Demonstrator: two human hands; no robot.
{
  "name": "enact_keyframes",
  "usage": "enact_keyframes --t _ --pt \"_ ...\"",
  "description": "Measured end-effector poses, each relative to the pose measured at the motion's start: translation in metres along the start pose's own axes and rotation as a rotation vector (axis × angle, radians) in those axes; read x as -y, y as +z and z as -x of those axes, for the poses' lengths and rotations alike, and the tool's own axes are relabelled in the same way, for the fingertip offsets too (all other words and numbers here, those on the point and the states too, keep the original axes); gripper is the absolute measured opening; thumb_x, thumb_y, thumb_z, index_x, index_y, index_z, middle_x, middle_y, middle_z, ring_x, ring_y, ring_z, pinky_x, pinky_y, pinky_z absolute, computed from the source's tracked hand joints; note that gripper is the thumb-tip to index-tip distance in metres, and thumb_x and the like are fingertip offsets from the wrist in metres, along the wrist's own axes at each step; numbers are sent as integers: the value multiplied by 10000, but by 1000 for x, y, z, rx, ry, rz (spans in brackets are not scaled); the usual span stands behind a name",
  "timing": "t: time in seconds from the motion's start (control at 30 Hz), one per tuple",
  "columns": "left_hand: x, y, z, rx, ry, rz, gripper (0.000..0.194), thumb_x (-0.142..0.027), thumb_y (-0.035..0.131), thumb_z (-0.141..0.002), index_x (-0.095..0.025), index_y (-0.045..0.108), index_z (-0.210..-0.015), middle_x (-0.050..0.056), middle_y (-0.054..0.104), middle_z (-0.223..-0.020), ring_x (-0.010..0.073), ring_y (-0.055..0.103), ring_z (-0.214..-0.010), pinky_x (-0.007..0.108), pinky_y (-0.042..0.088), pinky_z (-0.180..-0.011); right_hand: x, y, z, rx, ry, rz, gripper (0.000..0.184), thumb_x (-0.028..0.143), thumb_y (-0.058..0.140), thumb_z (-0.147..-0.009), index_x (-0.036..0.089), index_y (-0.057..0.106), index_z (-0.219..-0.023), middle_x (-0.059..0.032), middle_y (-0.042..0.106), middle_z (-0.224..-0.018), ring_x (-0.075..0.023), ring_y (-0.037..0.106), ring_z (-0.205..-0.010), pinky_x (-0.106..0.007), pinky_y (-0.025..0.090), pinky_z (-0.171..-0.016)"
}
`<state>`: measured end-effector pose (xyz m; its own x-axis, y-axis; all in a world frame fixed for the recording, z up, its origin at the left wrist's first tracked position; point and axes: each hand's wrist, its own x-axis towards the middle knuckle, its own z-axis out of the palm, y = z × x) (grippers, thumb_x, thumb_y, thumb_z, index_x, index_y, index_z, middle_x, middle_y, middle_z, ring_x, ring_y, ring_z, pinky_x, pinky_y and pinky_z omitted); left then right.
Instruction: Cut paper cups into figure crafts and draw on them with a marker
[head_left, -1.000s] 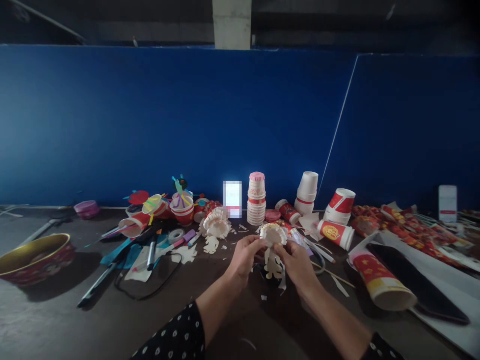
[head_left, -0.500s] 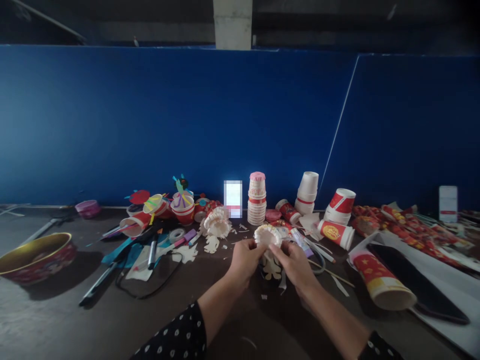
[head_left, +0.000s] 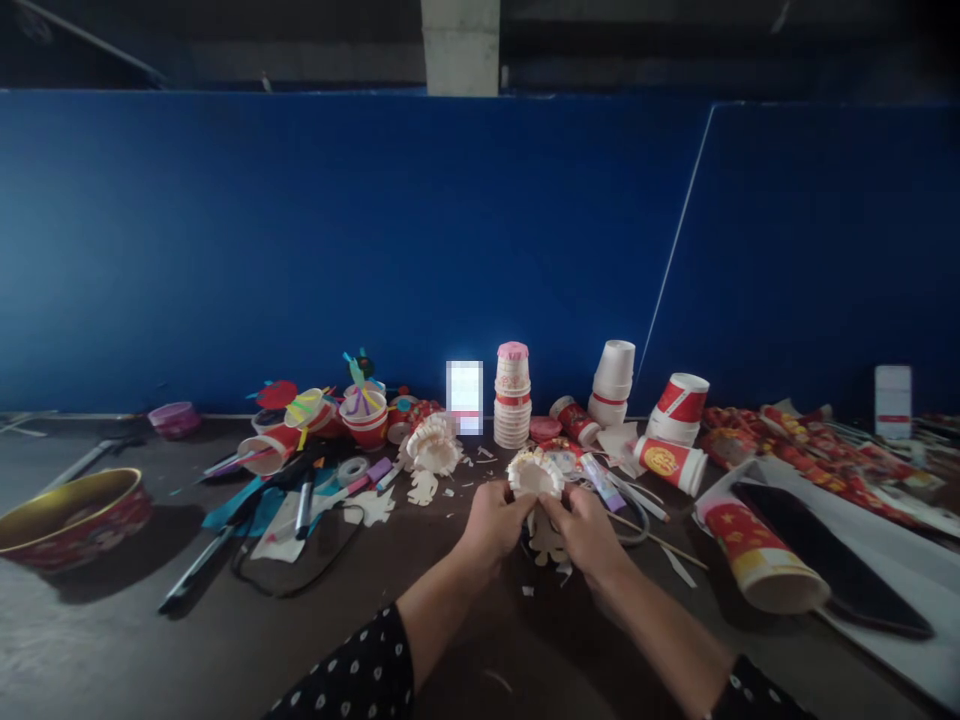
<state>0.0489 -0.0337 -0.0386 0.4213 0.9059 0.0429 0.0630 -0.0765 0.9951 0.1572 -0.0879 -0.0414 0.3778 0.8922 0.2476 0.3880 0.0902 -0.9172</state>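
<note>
Between my two hands is a white paper cup craft (head_left: pixel 535 474) with a ruffled rim, its opening tilted toward me. My left hand (head_left: pixel 492 522) grips its left side, with the thumb at the near edge. On the opposite side my right hand (head_left: pixel 588 524) pinches the same craft, and the two thumbs almost meet. Below the thumbs hangs a pale cut-out piece (head_left: pixel 547 545); how it joins the cup is hidden. A similar ruffled white craft (head_left: pixel 433 447) lies on the table to the left of my hands.
Stacked paper cups (head_left: pixel 512 400) stand behind my hands. A red patterned cup (head_left: pixel 761 560) and a black phone (head_left: pixel 832 555) lie on the right. On the left are a marker (head_left: pixel 304 508), a cable (head_left: pixel 330 572) and a gold-lined bowl (head_left: pixel 75 515). Paper scraps dot the dark table (head_left: pixel 360 640).
Both hands keep hold of the cup craft; the thumbs have drawn slightly closer together at its near edge. The whole view has shifted very slightly.
</note>
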Motion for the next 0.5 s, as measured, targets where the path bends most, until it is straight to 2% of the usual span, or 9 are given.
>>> enact_keyframes --t 0.13,0.2,0.37,0.5 --pt "-2 1 2 -11 42 0 140 -212 567 -617 -87 628 -624 8 560 -526 99 456 -493 182 331 -454 -1 5 1 22 79 -160 239 335 497 -719 134 620 -761 -26 633 -593 -149 526 -508 -231 396 -463" --pt "-4 0 3 0 35 31 141 -204 559 -617 -88 636 -637 6 565 -532 97 457 -491 182 335 -456 2 5 2 24 96 -160 241 340 490 -724 135 616 -732 -16 611 -555 -145 512 -489 -230 383 -451" --pt "-5 -1 2 -29 -8 58 128 -193 540 -619 -93 613 -586 -23 503 -461 67 391 -417 177 304 -420 8 -2 2 31 -45 -30 256 381 518 -728 140 605 -743 -26 629 -652 -172 549 -622 -250 410 -560" --pt "-5 -1 3 39 7 76 140 -207 554 -627 -87 626 -633 3 556 -519 83 449 -457 188 352 -465 4 -6 0 -47 -66 21 289 434 464 -771 162 560 -759 -10 600 -630 -162 537 -583 -245 395 -518"
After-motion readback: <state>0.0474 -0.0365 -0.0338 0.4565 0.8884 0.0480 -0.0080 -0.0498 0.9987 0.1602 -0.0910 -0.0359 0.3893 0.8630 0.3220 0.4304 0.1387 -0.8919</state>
